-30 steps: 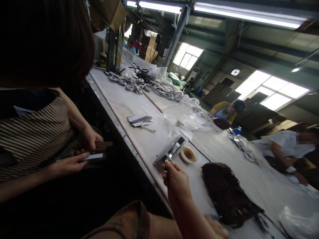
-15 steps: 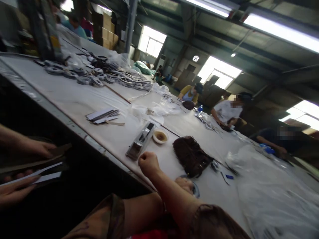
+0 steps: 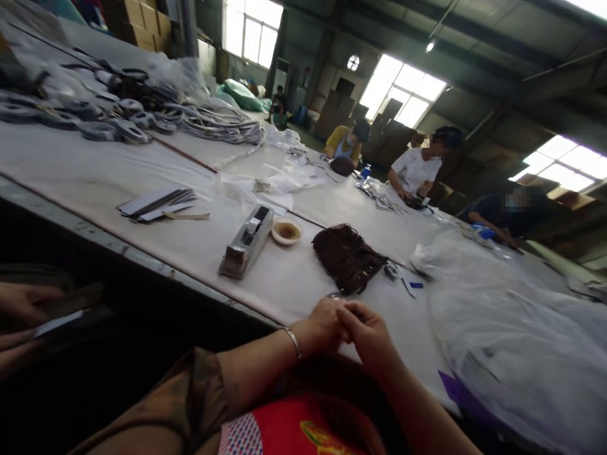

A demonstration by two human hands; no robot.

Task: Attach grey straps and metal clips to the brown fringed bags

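My left hand (image 3: pixel 326 323), with a silver bracelet at the wrist, is closed at the table's near edge. My right hand (image 3: pixel 372 338) meets it there, fingers pinched together against the left hand's fingers. A small shiny rim of something round (image 3: pixel 336 296) peeks out above the left hand; what either hand grips is mostly hidden. Just beyond them lies a dark brown laced leather glove (image 3: pixel 348 259). Farther left stand a grey tape dispenser (image 3: pixel 246 243) and a small white dish (image 3: pixel 287 241) with a brownish stain inside.
Flat strips (image 3: pixel 159 203) lie left of the dispenser on the white table (image 3: pixel 190 253). Coiled rolls (image 3: pixel 128 129) are heaped at the back left. Clear plastic sheeting (image 3: pixel 512 328) covers the right side. A co-worker's hands (image 3: pixel 28 309) hold strips at far left; several people work across the table.
My right hand has left the front of the tape dispenser and come back to my left hand. The view has swung right and down. The co-worker's hands at left have shifted lower.
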